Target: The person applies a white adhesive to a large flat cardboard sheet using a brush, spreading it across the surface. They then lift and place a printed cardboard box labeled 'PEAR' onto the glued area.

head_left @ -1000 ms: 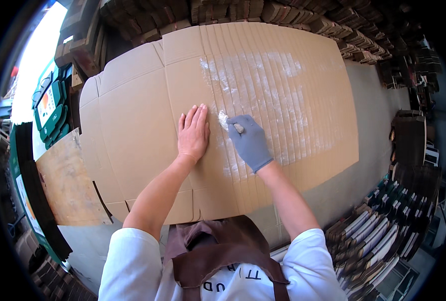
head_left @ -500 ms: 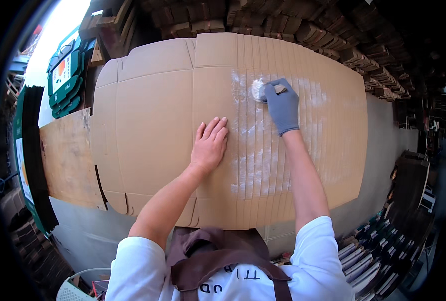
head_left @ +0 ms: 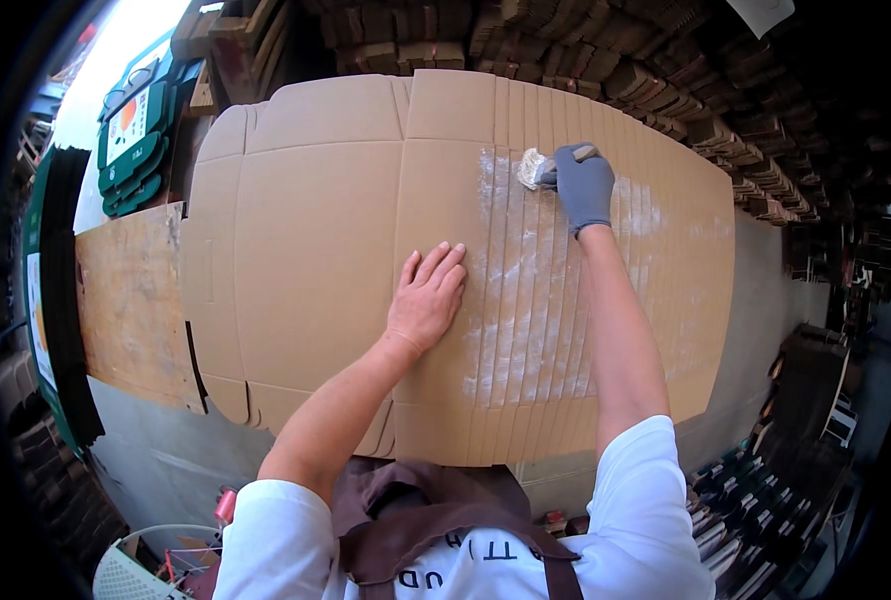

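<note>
Large flat sheets of brown cardboard (head_left: 315,220) lie before me, their right part fanned into several narrow overlapping strips. White smears of a wet-looking paste (head_left: 510,330) cover these strips. Bare, with its fingers spread flat, my left hand (head_left: 429,295) rests on the top sheet just left of the strips. In a grey glove, my right hand (head_left: 581,185) is closed round the handle of a brush (head_left: 533,168). The brush's white, paste-covered bristles point left and touch the strips near the far edge.
Stacks of folded cardboard (head_left: 655,95) line the far side. At left are green printed box pieces (head_left: 130,150) and a worn wooden board (head_left: 130,300). A pale green basket (head_left: 130,570) stands at lower left. More stacked flat pieces (head_left: 755,510) are at lower right.
My view has shifted slightly. The right hand and brush are a little farther up and to the right in the picture. My left hand stays flat at the same place on the cardboard.
</note>
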Demonstrator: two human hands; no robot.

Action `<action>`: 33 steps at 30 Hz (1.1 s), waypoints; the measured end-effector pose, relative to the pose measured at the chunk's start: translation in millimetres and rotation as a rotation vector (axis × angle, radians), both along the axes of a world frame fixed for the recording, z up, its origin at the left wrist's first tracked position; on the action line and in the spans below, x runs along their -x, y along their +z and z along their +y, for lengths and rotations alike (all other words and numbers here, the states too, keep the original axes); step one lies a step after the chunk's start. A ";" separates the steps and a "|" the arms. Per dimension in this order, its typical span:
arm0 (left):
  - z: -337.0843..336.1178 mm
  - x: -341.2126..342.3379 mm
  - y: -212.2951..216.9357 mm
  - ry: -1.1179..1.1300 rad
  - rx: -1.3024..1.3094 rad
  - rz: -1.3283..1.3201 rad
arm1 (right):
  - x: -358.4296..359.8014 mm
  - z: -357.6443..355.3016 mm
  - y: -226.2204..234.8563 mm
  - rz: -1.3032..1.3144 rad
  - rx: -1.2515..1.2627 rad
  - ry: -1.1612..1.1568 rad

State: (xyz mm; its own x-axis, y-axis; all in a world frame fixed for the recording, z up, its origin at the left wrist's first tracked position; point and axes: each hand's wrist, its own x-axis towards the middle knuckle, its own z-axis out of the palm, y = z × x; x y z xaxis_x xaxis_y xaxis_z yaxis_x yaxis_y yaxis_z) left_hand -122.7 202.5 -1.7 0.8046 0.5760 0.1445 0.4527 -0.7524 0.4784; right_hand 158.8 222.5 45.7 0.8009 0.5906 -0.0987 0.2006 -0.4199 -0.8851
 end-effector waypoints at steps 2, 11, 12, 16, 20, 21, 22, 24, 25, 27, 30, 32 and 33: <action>-0.1 0.7 0.3 0.004 0.004 0.006 | 1.3 4.4 3.2 0.026 -0.021 -0.016; 0.6 0.7 0.2 0.010 -0.020 -0.003 | -0.2 6.3 2.2 0.117 -0.035 -0.010; 0.1 0.6 -0.9 0.011 -0.016 -0.002 | 5.3 13.3 0.4 0.145 -0.062 -0.011; 0.2 2.4 -2.1 0.006 0.000 -0.003 | 14.9 18.3 -4.0 -0.083 0.080 0.008; 0.6 2.2 0.9 0.001 0.016 0.019 | 4.9 -37.6 16.8 -0.290 0.012 0.078; -1.0 1.3 1.3 0.009 0.013 0.028 | 18.0 -52.0 35.7 -0.419 -0.014 0.118; -1.2 0.5 0.4 0.005 0.008 0.030 | 32.0 -56.5 36.6 -0.521 -0.084 0.230; -1.0 -0.9 -2.8 -0.003 0.019 0.044 | 72.4 -51.6 24.9 -0.625 -0.146 0.446; -1.1 -0.3 -3.6 -0.002 0.019 0.049 | 91.8 -49.2 20.4 -0.716 -0.082 0.535; -1.6 1.0 -3.8 0.014 0.014 0.073 | 72.1 -65.2 4.0 -0.726 0.076 0.577; -2.7 -1.8 -3.3 0.009 0.038 0.070 | -19.6 -107.7 -33.3 -0.728 0.260 0.393; -3.0 -2.5 -2.2 0.004 0.040 0.085 | -56.6 -126.3 6.8 -0.607 0.510 0.098; -4.1 -5.8 -2.0 -0.004 0.044 0.086 | -56.0 -128.5 7.3 -0.680 0.404 0.154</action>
